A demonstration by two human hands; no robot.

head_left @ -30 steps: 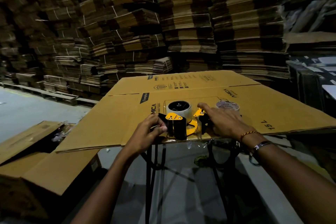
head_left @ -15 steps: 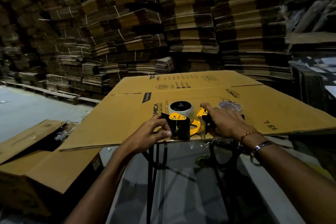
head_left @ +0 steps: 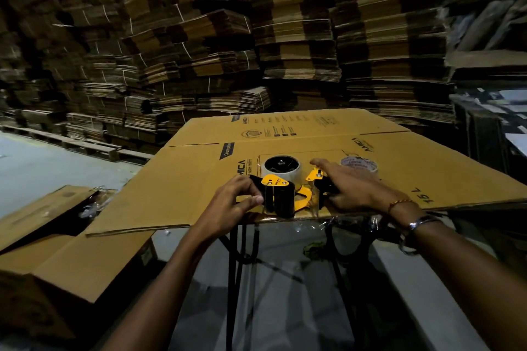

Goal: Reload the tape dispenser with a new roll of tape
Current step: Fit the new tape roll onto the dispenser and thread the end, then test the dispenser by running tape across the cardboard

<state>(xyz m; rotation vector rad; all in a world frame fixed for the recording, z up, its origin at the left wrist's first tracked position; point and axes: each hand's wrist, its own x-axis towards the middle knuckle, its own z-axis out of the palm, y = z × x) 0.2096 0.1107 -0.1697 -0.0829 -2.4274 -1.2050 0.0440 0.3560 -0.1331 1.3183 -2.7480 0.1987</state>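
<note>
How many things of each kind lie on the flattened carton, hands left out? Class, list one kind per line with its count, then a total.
Tape dispensers: 1, the yellow and black tape dispenser, held by the left hand and the right hand.
Tape rolls: 2, the white roll on the dispenser and the loose roll on the flattened carton.
Total: 3

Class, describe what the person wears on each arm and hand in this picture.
Both forearms are bare, with no sleeves or gloves showing. The right hand has two things at the wrist: a thin orange-gold beaded bracelet and a silver metal bangle. The left hand wears nothing visible.
</note>
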